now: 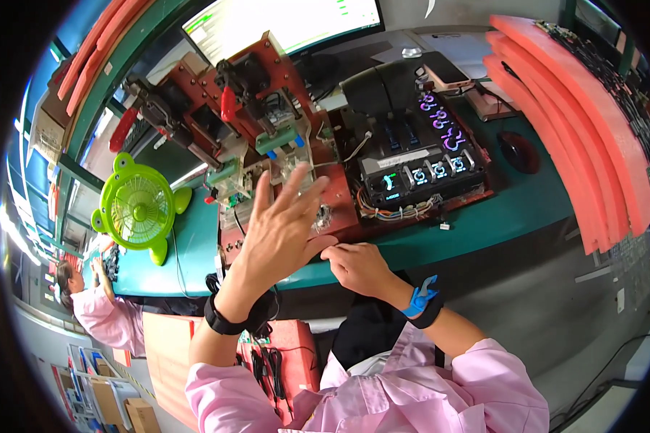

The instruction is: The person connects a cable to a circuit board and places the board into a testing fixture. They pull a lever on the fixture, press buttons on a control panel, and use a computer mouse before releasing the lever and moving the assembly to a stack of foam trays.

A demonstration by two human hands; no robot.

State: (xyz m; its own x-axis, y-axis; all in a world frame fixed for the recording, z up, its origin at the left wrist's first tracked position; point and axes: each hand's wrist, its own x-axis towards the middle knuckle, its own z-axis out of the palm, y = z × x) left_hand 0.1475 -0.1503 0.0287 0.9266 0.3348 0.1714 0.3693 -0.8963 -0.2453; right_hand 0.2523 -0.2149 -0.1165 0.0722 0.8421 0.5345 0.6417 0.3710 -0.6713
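One left hand [276, 234] splayed, red fixture [339, 200] beyond; right hand [361, 269] perhaps curled

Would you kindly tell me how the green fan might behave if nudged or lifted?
The green fan is probably light, since its shell looks like plastic around an open grille. It may tip if pushed high, as its round head sits above small feet. The cord beside it might catch.

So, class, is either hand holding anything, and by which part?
The left hand is spread open, with nothing visibly held. The right hand is curled; whether it holds anything cannot be told.
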